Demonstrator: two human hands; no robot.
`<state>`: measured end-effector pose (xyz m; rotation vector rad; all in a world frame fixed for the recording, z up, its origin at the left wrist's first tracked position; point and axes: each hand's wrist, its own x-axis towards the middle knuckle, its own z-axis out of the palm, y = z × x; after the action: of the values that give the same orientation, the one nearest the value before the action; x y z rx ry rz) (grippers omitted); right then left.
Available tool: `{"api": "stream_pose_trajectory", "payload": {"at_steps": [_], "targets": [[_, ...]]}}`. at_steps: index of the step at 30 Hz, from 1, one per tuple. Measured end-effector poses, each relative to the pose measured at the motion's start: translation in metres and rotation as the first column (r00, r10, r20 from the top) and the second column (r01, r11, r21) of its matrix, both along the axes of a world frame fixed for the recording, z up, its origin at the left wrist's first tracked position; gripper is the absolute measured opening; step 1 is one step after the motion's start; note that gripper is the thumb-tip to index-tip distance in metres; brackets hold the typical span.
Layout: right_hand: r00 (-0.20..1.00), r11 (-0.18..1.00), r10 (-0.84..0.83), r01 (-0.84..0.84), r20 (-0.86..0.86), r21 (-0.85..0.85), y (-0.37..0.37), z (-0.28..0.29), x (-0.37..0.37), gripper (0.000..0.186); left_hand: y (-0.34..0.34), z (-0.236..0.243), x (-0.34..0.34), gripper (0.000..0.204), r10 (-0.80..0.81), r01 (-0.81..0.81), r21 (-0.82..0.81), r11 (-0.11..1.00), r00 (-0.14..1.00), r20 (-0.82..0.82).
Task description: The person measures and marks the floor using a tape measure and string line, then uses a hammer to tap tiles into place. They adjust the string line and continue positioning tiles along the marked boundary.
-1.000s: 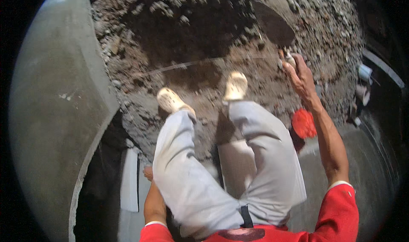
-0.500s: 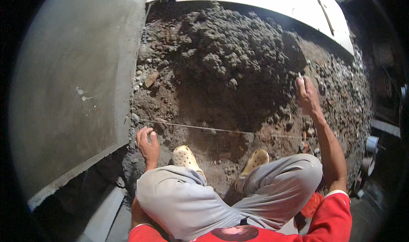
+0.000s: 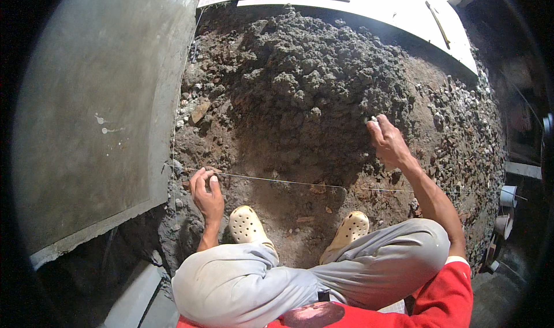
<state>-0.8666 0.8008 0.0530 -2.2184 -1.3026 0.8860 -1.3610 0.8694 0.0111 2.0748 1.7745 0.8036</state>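
Observation:
My right hand (image 3: 390, 146) is closed at the right edge of a heap of damp grey mortar (image 3: 306, 62). A small pale thing (image 3: 374, 119) shows at its fingertips; what it belongs to is hidden. Lower left, my left hand (image 3: 208, 198) hovers by a thin taut string (image 3: 274, 181), its fingers loosely curled and the thumb apart, with nothing visible in them. The string crosses above the soil from the slab's edge to the right side. Between my hands lies dark, shaded soil (image 3: 277, 137).
A smooth grey concrete slab (image 3: 98, 126) fills the left side. Large white boards (image 3: 392, 7) lie at the far side, with a thin stick (image 3: 438, 25) on them. Gravel (image 3: 461, 120) spreads at right, near a pale bucket (image 3: 508, 196). My cream clogs (image 3: 247, 227) stand on the soil.
My right hand has moved left and nearer to me, in against the mortar heap. My left hand has shifted slightly right and forward, up to the string.

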Motion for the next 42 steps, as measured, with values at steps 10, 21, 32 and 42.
{"api": "stream_pose_trajectory", "payload": {"at_steps": [10,21,32,42], "targets": [[0.988,0.979,0.023,-0.053,-0.152,-0.198,0.04,0.012,-0.022,0.038,0.009,0.005,0.016,0.015,-0.081,0.081,0.002,0.997,0.996,0.037],[0.853,0.993,-0.03,-0.034,-0.521,-0.114,0.011,0.012,-0.012,0.035,-0.032,-0.009,-0.037,0.03,0.195,-0.178,-0.199,0.964,0.978,0.073],[0.897,0.964,0.202,-0.253,-0.393,-0.08,0.008,0.067,-0.016,0.043,-0.095,-0.024,0.004,0.032,-0.1,0.125,-0.426,0.896,0.992,0.081],[0.755,0.777,0.564,-0.622,0.336,0.094,0.036,0.039,-0.11,0.035,-0.08,-0.063,0.086,0.049,-0.114,0.102,-0.253,0.962,0.993,-0.033]]}}
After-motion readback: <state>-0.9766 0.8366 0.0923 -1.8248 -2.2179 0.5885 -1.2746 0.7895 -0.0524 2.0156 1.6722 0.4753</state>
